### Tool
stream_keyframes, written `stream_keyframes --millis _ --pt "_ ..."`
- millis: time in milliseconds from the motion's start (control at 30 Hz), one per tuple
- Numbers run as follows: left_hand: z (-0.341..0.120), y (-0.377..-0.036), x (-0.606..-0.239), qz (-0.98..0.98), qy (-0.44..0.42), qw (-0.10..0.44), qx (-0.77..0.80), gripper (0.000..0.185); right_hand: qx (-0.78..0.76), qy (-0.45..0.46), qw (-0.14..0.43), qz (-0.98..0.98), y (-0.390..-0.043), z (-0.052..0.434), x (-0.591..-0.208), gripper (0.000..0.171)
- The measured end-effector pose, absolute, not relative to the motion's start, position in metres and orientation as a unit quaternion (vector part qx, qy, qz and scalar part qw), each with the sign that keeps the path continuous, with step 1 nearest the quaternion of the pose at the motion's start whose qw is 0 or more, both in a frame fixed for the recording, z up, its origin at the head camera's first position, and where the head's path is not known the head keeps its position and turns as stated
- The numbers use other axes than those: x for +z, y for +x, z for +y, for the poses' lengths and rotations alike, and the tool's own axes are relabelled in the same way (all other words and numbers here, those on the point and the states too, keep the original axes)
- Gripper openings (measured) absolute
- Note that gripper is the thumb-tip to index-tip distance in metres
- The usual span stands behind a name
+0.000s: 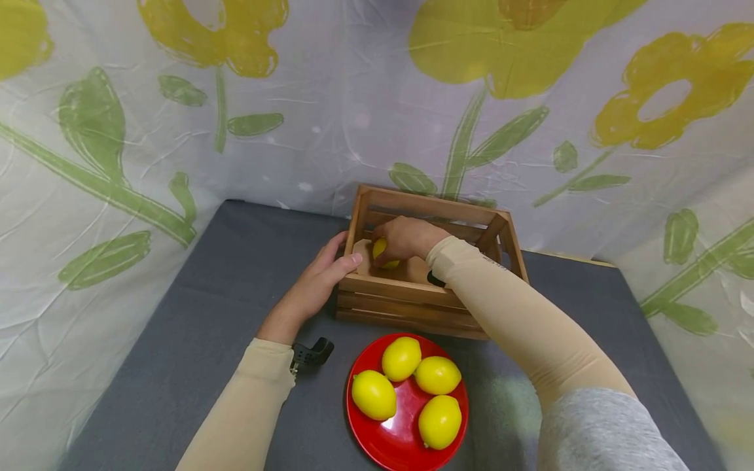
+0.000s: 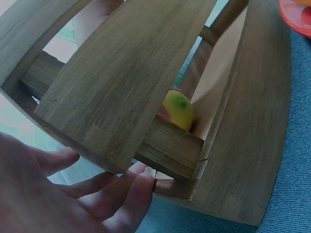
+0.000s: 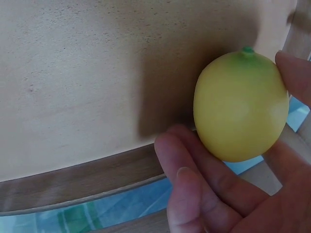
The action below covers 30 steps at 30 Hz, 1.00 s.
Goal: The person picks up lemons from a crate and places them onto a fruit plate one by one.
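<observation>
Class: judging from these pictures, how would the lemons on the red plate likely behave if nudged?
The lemons look rounded and smooth, so they would probably roll. The red plate seems shallow and glossy, so one might slide off. The right hand lifts one easily, suggesting lightness.

You face a grey table (image 1: 194, 327). On it stand a wooden crate (image 1: 412, 301) and, just nearer you, a red plate (image 1: 400, 438). A small black clip (image 1: 312, 353) lies left of the plate.

Even, bright, diffuse light. Soft shadow beside gripped lemon (image 3: 240, 107). Head view bows at edges; wrist views slightly soft.
</observation>
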<state>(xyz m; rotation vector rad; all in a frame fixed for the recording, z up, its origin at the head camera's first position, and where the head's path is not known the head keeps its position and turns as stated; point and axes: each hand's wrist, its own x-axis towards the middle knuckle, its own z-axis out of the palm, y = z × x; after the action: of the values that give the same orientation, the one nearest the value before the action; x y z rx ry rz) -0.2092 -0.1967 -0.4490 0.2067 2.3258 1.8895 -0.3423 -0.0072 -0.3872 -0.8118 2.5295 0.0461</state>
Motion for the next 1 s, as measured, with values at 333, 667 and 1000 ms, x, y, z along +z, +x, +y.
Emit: stream_keyframes --millis 333,667,1000 --pt "-0.1963 -0.2087 -0.4482 0.772 0.069 0.071 0.628 0.083 0.019 -0.296 0.237 0.925 -0.3439 -0.0069 -0.3902 0.065" --pt "-0.1973 -0.2097 -0.4500 0.772 0.073 0.068 0.628 0.083 0.017 -0.302 0.232 0.925 -0.3446 -0.0064 -0.3922 0.065" --pt "-0.1970 -0.2103 -0.4501 0.772 0.074 0.068 0.628 0.083 0.018 -0.310 0.230 0.922 -0.3446 -0.0060 -0.3923 0.064"
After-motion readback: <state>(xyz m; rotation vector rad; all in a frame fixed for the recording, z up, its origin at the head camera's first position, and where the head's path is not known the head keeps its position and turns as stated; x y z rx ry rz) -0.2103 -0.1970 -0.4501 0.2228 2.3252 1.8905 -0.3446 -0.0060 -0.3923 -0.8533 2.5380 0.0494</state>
